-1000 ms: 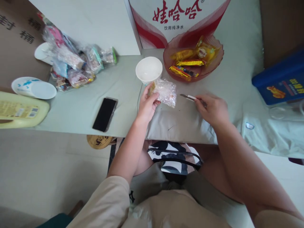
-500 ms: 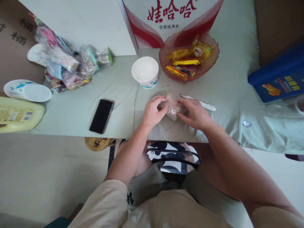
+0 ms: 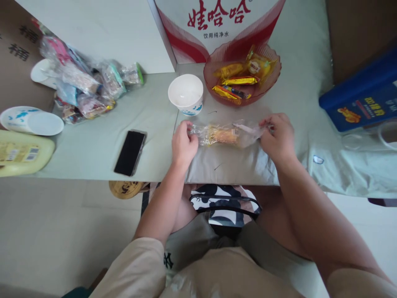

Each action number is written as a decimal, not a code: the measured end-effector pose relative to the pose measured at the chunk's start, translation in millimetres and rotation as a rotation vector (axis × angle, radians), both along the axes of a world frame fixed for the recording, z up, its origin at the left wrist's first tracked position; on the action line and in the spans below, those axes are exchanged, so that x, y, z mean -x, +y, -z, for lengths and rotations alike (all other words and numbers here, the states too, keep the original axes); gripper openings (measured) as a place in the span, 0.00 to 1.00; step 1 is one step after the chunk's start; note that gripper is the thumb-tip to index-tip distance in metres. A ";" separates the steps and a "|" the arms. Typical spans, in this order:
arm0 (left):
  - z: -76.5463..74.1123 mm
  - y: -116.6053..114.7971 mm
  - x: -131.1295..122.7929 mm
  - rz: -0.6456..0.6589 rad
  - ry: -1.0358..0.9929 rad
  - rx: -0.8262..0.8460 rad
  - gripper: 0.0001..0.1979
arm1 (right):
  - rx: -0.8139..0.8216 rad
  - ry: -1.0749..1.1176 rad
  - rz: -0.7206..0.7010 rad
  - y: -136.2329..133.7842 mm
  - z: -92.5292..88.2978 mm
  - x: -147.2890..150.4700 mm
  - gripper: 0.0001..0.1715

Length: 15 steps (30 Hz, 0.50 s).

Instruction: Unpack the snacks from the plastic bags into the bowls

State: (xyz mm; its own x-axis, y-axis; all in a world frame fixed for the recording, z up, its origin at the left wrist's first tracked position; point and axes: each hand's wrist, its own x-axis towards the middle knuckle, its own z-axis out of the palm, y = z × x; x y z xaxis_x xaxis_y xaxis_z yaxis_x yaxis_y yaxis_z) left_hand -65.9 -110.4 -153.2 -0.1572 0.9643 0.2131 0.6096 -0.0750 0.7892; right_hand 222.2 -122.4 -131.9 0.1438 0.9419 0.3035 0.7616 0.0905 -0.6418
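Observation:
A clear plastic snack packet [image 3: 225, 134] with an orange-brown piece inside is stretched out flat between my two hands, just above the pale cloth-covered table [image 3: 93, 140]. My left hand [image 3: 183, 142] pinches its left end, fingers closed. My right hand [image 3: 277, 134] pinches its right end, fingers closed too. Behind the packet stand a white paper cup [image 3: 186, 93] and a red glass bowl [image 3: 274, 70] holding several yellow-wrapped snacks.
A black phone [image 3: 130, 152] lies left of my left hand. A heap of bagged snacks [image 3: 87, 85] sits at the back left, with white cups [image 3: 31, 122] and a yellow bottle [image 3: 21, 153] beside it. A blue box [image 3: 359, 97] stands at the right; a red-and-white carton [image 3: 217, 25] behind.
My right hand put down the small knife and came onto the packet. Both hands then pulled apart, stretching the crumpled packet out flat sideways.

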 end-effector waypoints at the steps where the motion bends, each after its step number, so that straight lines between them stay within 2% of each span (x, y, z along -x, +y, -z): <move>1: -1.0 -0.4 -0.9 0.035 0.027 -0.046 0.19 | -0.022 0.023 -0.004 -1.2 -2.2 0.3 0.12; 4: -4.5 0.5 -5.2 0.173 0.064 -0.126 0.19 | -0.012 0.076 -0.172 -6.9 -9.7 6.5 0.18; 7: -5.7 2.9 -7.5 0.235 0.138 -0.071 0.13 | 0.094 0.004 -0.318 -10.9 -13.4 15.0 0.20; 10: -7.3 3.9 -5.5 0.236 0.142 0.004 0.03 | 0.147 -0.115 -0.324 -11.1 -12.3 17.4 0.18; 11: -8.8 3.6 -4.2 0.237 0.121 -0.001 0.03 | 0.160 -0.138 -0.320 -10.9 -11.7 16.5 0.18; 15: -18.0 -0.1 1.4 0.233 0.073 -0.135 0.09 | 0.195 -0.245 -0.207 -11.8 -9.4 10.7 0.28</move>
